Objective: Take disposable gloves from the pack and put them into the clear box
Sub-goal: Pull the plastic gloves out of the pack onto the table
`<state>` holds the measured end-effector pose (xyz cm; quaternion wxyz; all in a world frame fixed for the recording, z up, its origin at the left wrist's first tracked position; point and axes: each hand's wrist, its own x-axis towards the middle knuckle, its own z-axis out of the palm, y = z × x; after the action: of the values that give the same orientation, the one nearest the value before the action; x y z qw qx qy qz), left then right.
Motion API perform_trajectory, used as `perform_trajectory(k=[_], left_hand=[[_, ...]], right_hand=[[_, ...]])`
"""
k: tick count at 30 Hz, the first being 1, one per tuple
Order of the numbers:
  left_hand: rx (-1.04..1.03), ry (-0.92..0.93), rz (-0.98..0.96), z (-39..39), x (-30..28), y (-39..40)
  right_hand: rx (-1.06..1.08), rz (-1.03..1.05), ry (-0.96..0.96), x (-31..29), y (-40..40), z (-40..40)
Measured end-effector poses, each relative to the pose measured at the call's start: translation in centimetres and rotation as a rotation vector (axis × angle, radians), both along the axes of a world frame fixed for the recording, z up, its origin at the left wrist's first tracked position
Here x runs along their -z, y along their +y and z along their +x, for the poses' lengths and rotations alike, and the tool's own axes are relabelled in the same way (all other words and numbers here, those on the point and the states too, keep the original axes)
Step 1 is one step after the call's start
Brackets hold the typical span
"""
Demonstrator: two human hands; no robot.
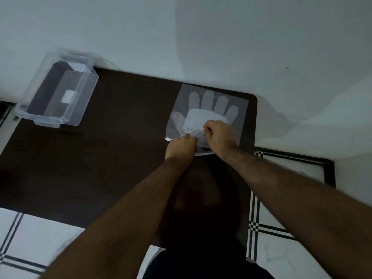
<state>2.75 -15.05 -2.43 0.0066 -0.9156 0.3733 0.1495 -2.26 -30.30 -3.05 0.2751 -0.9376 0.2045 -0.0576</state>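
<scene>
The glove pack (pixel 209 101), a flat translucent bag with a pale hand shape showing through it, lies at the far right of the dark table. My left hand (pixel 181 147) pinches the pack's near edge. My right hand (pixel 220 135) rests on the pack just to its right and pinches a thin clear film at the opening. A clear box (pixel 57 88) stands open at the table's far left corner, well away from both hands, with a white label inside.
The dark brown table (pixel 112 150) runs against a white wall (pixel 181 33). Its right edge ends at a rounded corner near the pack. White floor tiles with black stripes (pixel 267 228) show at the right and in front.
</scene>
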Motion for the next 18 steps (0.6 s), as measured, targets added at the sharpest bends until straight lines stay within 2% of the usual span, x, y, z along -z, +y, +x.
perform_trajectory(k=[9,18], left_hand=[[0.103,-0.049,0.099,0.6,0.0,-0.7],[0.180,-0.118,0.070,0.7,1.3,-0.8]], right_hand=[[-0.003,-0.003,0.019,0.0,-0.4,0.4],[-0.008,0.002,0.021,0.4,-0.6,0.4]])
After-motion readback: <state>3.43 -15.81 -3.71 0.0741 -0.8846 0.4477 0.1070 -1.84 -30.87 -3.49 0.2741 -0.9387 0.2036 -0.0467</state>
